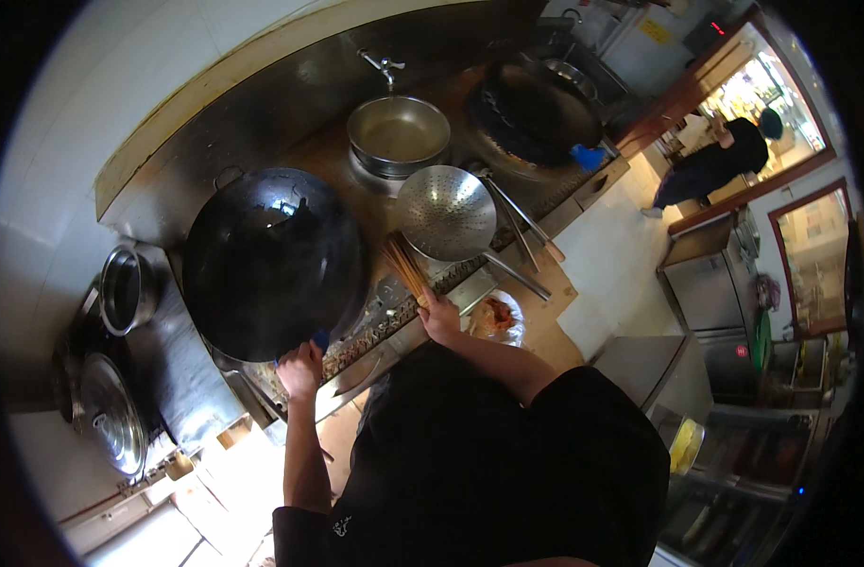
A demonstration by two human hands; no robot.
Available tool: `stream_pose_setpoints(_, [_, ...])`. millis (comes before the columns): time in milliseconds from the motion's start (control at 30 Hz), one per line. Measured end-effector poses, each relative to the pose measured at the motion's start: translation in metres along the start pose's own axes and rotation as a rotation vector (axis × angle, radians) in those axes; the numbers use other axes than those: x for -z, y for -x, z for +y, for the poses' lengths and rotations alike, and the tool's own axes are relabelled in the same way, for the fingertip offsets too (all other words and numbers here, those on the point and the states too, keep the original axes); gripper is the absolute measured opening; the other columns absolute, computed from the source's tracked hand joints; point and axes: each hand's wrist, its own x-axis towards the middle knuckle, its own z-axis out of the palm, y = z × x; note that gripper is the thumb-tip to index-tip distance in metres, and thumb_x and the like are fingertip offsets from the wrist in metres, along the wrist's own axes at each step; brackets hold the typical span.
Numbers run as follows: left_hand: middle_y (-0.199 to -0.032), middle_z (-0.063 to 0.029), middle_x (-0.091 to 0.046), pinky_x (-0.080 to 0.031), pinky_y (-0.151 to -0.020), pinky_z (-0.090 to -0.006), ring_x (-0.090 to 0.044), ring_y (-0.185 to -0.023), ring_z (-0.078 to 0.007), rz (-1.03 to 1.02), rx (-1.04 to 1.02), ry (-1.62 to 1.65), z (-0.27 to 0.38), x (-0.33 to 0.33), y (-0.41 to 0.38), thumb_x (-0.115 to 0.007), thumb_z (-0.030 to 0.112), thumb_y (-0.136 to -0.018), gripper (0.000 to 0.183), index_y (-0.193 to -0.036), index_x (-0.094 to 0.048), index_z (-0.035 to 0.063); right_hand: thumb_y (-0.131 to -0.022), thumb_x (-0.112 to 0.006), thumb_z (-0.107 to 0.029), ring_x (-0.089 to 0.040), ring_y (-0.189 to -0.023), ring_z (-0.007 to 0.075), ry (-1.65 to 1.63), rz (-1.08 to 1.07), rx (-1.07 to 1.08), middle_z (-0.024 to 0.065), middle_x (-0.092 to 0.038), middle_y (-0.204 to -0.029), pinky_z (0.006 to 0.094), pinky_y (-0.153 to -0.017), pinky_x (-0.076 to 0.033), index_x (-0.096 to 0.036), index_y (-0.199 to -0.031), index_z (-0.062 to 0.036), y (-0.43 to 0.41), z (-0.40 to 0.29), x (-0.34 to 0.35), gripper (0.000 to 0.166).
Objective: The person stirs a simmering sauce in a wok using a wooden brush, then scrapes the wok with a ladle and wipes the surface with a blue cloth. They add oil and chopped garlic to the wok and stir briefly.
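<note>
My left hand (301, 370) is closed around the near rim of a large black wok (269, 276), with a bit of blue cloth (320, 341) at the grip. A faint haze hangs over the wok, whose inside is dark and shiny. In my right hand (440, 319) is a bamboo wok brush (405, 268), its bristles pointing away from me. Beside the bristles, to the right, rests a perforated steel strainer ladle (447, 211) with its handle towards me. Behind it stands a steel basin (398, 131) holding liquid.
A tap (383, 65) rises over the basin. Further right sits a second wok (534, 117) with a blue cloth (588, 157). A ladle (527, 216) lies near the stove edge. Pots and a glass lid (113, 414) stand left. A person (715, 159) is by the doorway.
</note>
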Motion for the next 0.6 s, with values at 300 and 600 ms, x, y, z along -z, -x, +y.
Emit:
stream_pose_setpoints(300, [-0.135, -0.0221, -0.046, -0.034, -0.104, -0.0569, -0.040, -0.127, -0.0403, 0.287, 0.476, 0.039, -0.048, 0.011, 0.116, -0.061, 0.024, -0.088, 0.046, -0.130, -0.054, 0.0072, -0.099, -0.053, -0.036, -0.045, -0.133, 0.0273, -0.652, -0.794, 0.094, 0.0132, -0.042, -0.150, 0.0427, -0.108, -0.037, -0.028, -0.152, -0.0104, 0.039, -0.058, 0.096, 0.064])
stream_pose_setpoints(600, [-0.067, -0.0045, -0.056, -0.040, -0.042, -0.0257, -0.052, -0.052, -0.0123, -0.024, 1.712, 0.939, -0.088, -0.073, 0.320, -0.066, 0.014, -0.088, 0.048, -0.129, -0.044, -0.0011, -0.104, -0.038, -0.045, -0.047, -0.131, 0.0224, -1.191, -1.132, -0.529, 0.0137, -0.047, -0.146, 0.0363, -0.110, -0.036, -0.023, -0.155, -0.0191, 0.100, -0.009, 0.189, 0.059])
